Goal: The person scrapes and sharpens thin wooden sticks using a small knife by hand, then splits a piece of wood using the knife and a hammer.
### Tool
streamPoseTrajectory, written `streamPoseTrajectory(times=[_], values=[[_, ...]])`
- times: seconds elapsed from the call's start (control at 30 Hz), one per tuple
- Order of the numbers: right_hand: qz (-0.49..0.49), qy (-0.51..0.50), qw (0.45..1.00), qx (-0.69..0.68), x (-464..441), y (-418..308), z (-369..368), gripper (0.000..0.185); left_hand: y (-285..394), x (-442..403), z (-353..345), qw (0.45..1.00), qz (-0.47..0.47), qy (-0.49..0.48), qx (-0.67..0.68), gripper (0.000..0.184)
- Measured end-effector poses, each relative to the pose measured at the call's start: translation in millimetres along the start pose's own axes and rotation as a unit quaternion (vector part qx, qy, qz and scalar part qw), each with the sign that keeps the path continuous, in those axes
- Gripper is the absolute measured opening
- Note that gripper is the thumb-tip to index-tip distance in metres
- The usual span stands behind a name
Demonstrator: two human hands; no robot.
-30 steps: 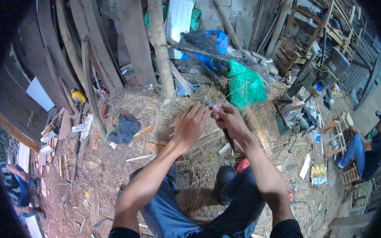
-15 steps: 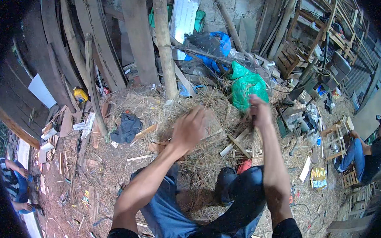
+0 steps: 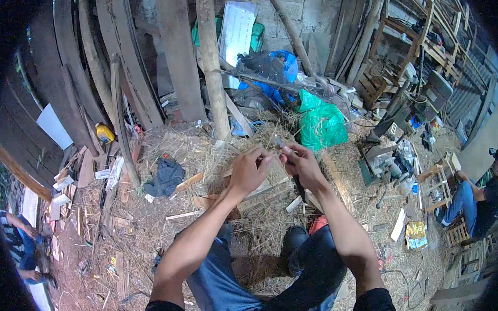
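Note:
My right hand [image 3: 300, 163] is closed around a slim knife-like tool [image 3: 299, 188]. Its dark end sticks out below the fist, and a small pale, shiny tip shows above the thumb; the middle is hidden in the fingers. Close by on the left, my left hand [image 3: 251, 169] is closed with fingers curled in a pinch, and whatever they hold is too small to make out. Both hands hover above loose straw [image 3: 257, 222] and a wooden board [image 3: 267, 183] on the floor between my knees.
A green plastic bag [image 3: 321, 124] lies just beyond my right hand. Dark cloth [image 3: 166, 177] and wood scraps are scattered to the left. A wooden post [image 3: 213, 73] stands ahead. One person [image 3: 473, 198] sits at far right; another person [image 3: 22, 237] is at far left.
My right hand has come inward and left with the tool, now close to my left hand. The left hand's fingers have curled in. The view has tilted slightly upward.

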State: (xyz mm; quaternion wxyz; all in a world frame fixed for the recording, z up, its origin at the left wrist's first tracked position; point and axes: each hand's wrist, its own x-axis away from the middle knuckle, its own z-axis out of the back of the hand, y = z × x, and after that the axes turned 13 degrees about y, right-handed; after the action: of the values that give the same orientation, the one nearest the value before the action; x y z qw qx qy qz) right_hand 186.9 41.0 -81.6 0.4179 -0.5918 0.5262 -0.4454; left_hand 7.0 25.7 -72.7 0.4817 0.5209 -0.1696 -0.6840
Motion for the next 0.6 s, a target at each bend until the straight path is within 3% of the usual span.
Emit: streamPoseTrajectory(times=[0.1,0.2,0.33,0.43,0.5,0.6], values=[[-0.043,0.005,0.998,-0.044,-5.5,0.6,10.9,0.023,-7.7,3.2,-5.7,1.000,-0.015,0.014,0.006,0.014],[-0.013,0.093,0.992,-0.084,-24.3,-0.9,42.0,0.019,4.6,4.8,6.4,0.999,-0.039,-0.002,-0.011,0.013],[0.009,0.164,0.982,-0.091,-13.8,-11.7,65.5,0.027,-11.9,4.4,14.1,0.999,-0.030,-0.003,-0.013,0.013],[0.009,0.110,0.988,-0.107,3.6,-12.3,49.0,0.033,-18.0,2.8,8.7,1.000,0.008,0.002,-0.009,0.013],[0.009,0.084,0.996,-0.014,15.6,-10.8,13.8,0.033,-11.1,2.8,1.4,0.999,0.022,0.008,0.028,0.012],[-0.034,-0.024,0.999,-0.019,9.6,3.3,-2.6,0.023,-1.2,4.0,-6.7,0.999,-0.028,0.014,0.028,0.013]])
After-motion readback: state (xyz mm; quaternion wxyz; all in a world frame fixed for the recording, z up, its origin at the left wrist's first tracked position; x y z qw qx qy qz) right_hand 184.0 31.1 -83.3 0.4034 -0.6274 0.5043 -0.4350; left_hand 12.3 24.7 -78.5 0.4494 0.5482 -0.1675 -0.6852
